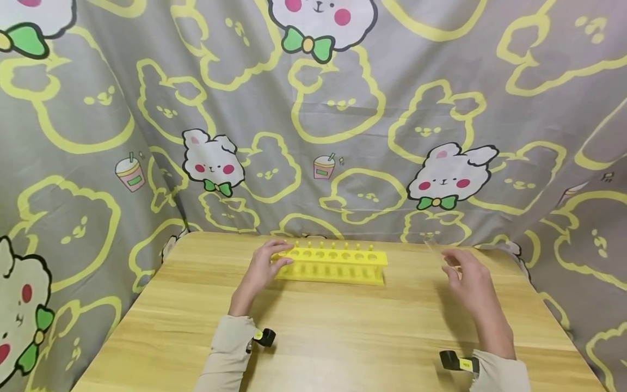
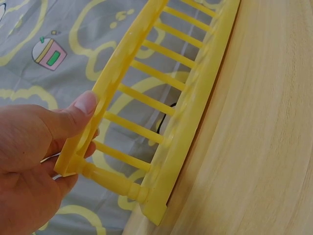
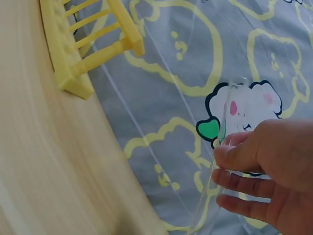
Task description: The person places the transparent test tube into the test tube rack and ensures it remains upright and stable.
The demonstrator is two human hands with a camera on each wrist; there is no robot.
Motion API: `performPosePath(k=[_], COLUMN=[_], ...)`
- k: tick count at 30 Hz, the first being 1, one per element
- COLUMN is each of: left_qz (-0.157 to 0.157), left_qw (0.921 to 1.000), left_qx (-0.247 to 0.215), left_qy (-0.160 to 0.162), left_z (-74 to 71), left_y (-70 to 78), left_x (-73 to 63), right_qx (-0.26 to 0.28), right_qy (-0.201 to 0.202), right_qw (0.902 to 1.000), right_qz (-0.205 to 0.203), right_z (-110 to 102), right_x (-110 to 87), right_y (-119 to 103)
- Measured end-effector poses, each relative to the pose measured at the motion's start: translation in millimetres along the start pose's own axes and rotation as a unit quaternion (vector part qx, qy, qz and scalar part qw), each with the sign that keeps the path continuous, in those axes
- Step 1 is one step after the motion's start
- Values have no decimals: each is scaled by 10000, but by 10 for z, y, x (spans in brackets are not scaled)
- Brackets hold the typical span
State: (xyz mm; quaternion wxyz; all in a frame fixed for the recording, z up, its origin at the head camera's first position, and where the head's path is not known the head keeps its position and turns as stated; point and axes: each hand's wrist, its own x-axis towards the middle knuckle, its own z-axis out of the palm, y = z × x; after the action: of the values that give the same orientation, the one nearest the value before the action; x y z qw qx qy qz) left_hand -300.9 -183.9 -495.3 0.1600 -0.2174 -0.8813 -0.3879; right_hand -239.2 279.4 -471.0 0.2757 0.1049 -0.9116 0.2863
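A yellow test tube rack (image 1: pixel 333 262) with a row of round holes and upright pegs stands toward the back of the table. My left hand (image 1: pixel 259 270) grips its left end; in the left wrist view the thumb presses the upper plate (image 2: pixel 110 78) while the fingers curl beneath. To the right of the rack, my right hand (image 1: pixel 471 277) pinches a clear test tube (image 3: pixel 226 117) above the table. The tube's upper end leans away to the left in the head view, where it is faint. No tubes show in the rack's holes.
The wooden table (image 1: pixel 313 332) carries the rack. Grey curtain (image 1: pixel 352 122) with rabbit prints hangs close behind its back edge and on both sides. Small black wrist cameras (image 1: pixel 265 337) sit on the sleeves.
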Motion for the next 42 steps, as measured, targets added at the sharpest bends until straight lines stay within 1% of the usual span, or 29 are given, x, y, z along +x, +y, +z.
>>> performPosePath(k=[3,7,12,17,21,25,29,32,35,40,42], left_qz=[-59,-33,-58,-132,-47,-1,-89,-93,-12,279,339], left_qw=[10000,10000,9999,9997,10000,10000,9999,9999,10000,9995,9992], left_qx=[-27,-79,-124,-170,-68,-58,-107,-81,-39,23,33], left_qy=[-7,35,-87,-81,-22,24,-9,-16,20,163,213], left_z=[1,22,66,74,70,61,39,30,28,24,17], left_y=[-3,5,12,5,0,10,21,17,5,-9,-7], left_x=[-22,-48,-66,-91,-100,-102,-103,-100,-96,-72,-57], right_qx=[198,450,617,615,555,629,699,747,789,855,887], right_qy=[133,185,253,321,491,665,752,796,841,951,996], right_qw=[9997,9986,9974,9971,9968,9955,9944,9937,9931,9917,9910], right_qz=[68,195,285,298,285,237,254,243,204,139,129], right_z=[-4,-9,-7,30,70,105,135,158,181,196,195], right_x=[1,-12,-54,-64,-50,-30,-7,8,27,84,117], right_y=[-40,-74,-88,-97,-113,-146,-181,-192,-208,-239,-253])
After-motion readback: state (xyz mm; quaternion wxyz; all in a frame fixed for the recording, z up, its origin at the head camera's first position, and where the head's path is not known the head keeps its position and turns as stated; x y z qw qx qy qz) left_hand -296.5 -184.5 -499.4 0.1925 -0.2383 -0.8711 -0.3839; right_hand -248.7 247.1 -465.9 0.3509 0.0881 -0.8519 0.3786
